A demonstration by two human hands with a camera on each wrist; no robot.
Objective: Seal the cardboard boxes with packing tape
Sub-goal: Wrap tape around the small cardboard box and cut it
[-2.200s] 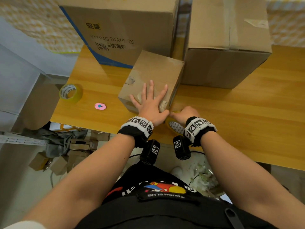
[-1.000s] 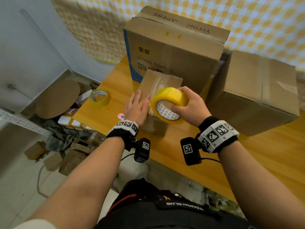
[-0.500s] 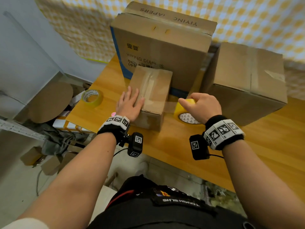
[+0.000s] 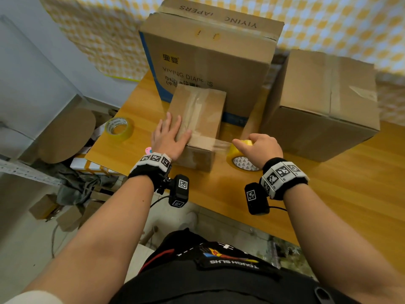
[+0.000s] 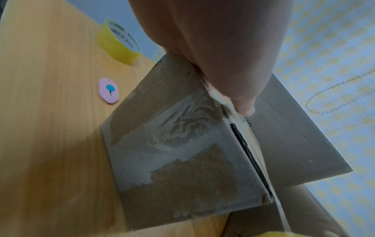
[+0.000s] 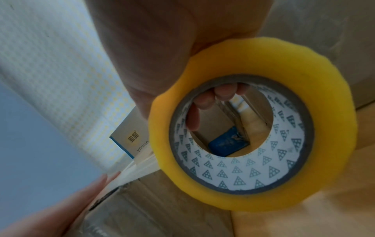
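A small cardboard box (image 4: 201, 115) stands on the wooden table (image 4: 328, 194), with old tape along its top. My left hand (image 4: 169, 137) lies flat on its top near edge, fingers straight, thumb pressing the tape end; its thumb (image 5: 243, 105) shows at the box (image 5: 182, 152) corner. My right hand (image 4: 258, 148) grips a yellow tape roll (image 4: 242, 160) just right of the box, low over the table. A clear tape strip (image 4: 221, 144) stretches from the box top to the roll. In the right wrist view my fingers curl through the roll (image 6: 263, 184) core.
A tall printed diaper box (image 4: 208, 60) stands behind the small box, and a large plain box (image 4: 322, 106) at the right. A second tape roll (image 4: 119, 128) and a pink cutter (image 5: 108, 90) lie on the table's left part. Clutter sits on the floor beyond the left edge.
My right hand carried the roll over the box top, then down to its right, drawing tape out. My left hand moved from the near side to the box top.
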